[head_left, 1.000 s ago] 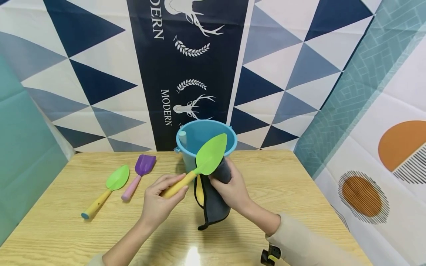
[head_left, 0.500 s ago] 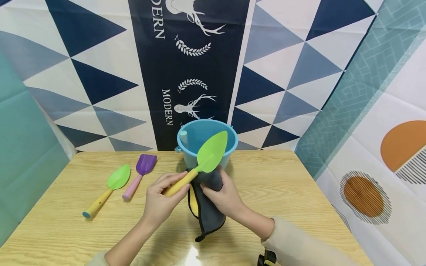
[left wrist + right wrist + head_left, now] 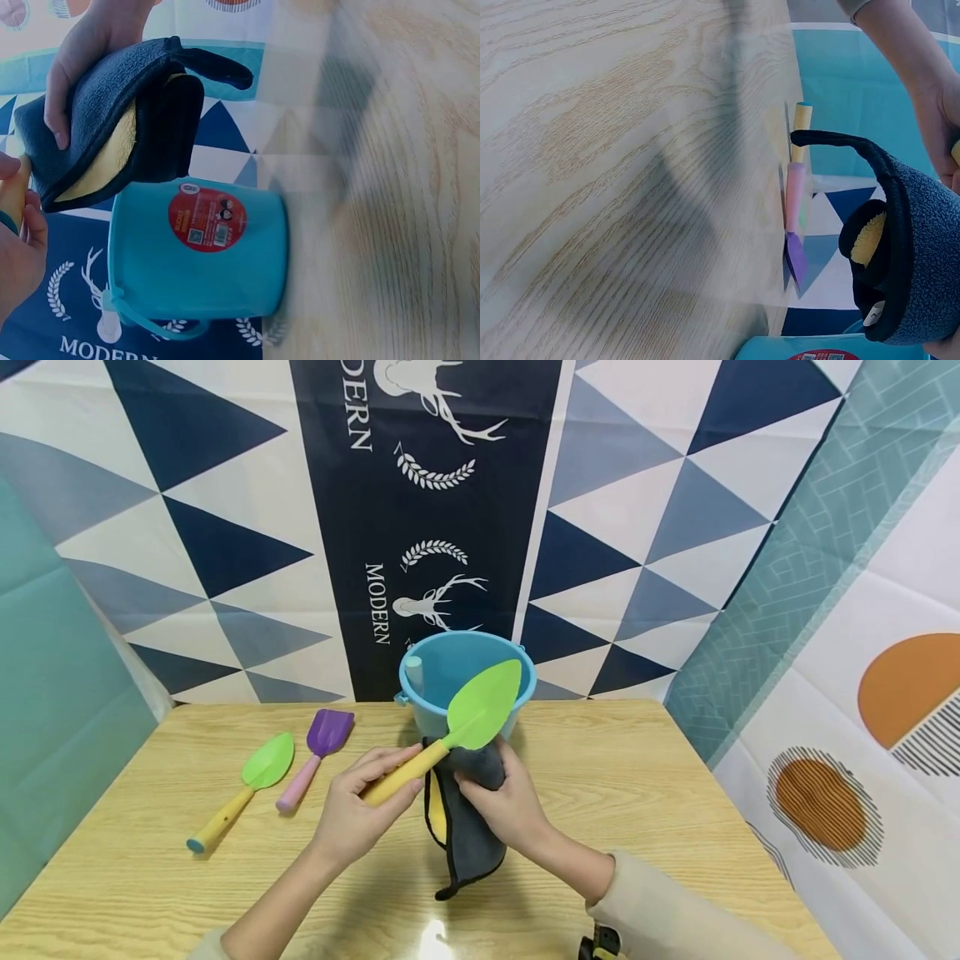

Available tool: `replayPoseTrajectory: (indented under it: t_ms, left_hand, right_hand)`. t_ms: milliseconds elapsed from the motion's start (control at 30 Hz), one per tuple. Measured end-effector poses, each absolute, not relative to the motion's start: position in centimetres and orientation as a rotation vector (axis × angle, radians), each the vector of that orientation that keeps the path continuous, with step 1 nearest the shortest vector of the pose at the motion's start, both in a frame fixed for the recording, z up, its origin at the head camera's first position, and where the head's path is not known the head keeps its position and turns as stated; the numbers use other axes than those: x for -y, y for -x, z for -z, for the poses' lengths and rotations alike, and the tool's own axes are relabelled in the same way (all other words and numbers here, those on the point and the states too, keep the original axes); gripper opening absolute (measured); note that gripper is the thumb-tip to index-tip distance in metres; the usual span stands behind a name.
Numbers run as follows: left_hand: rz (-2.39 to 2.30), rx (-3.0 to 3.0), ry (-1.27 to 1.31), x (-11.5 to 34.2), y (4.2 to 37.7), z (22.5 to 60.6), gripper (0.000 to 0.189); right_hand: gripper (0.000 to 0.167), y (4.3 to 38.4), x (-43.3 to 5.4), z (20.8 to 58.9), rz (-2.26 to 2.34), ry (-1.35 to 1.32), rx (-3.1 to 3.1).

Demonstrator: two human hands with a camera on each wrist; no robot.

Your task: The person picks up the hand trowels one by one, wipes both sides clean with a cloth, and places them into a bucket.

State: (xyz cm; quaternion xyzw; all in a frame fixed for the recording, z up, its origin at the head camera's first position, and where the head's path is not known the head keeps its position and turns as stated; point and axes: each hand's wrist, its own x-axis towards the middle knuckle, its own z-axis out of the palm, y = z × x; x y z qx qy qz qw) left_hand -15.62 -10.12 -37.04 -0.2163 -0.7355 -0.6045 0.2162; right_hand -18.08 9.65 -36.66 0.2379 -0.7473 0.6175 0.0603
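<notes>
Pinching raised trowel in left hand, gripping gray cloth in right hand; probably best wiping with light strokes.

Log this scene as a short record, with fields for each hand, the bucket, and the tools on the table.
Left hand: pinches the yellow handle of a green trowel
Right hand: grips a dark grey cloth with yellow lining
Bucket: blue, upright; a pale blue item, identity unclear, shows inside
Tools on table: second green trowel and purple shovel with pink handle, apart, left of the bucket
</notes>
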Motion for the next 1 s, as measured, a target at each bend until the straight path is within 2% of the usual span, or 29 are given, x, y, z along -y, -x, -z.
replayPoseTrajectory:
  t_ms: [367,800,1000]
  left_hand:
    - [1.625,2.051,0.400,10.6,15.6,36.8,0.033]
    - [1.657,2.186,0.347,11.4,15.4,36.0,0.035]
    - [1.712,2.144,0.288,11.6,15.4,35.6,0.030]
  right_hand:
    - [0.045,18.2,-10.2,36.4,-1.814,-0.690,2.256]
    - [0.052,18.9,-11.3,35.6,-1.779,-0.595,2.245]
    - [0.053,19.1,-11.9,35.5,-1.799,-0.542,2.259]
